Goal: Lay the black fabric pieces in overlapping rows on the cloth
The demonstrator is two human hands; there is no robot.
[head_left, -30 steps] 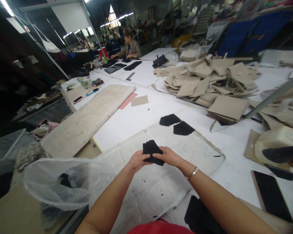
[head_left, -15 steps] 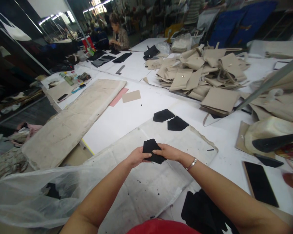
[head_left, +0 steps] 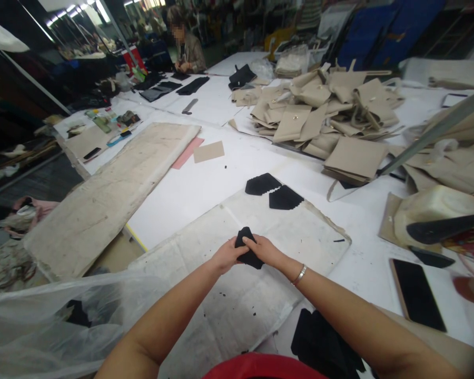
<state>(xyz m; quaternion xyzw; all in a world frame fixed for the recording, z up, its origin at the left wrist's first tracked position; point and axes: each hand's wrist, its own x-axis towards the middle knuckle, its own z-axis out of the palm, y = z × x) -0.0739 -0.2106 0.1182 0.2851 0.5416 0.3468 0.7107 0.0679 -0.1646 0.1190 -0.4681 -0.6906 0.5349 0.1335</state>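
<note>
Presently we judge squaring underway: left hand and right hand clasp the black stack; next needs careful placement on the table.

Two bare forearms reach into view from the bottom edge, with no sleeves covering them as far as the elbows. The left hand wears no ring, watch or glove. The right hand is also ungloved, and just behind it a thin silver bracelet circles the wrist, a smooth metal band that catches the light. At the very bottom, between the two arms, a curved patch of red garment shows, the front of the person's top. Nothing more of the person's clothing is visible.
</note>
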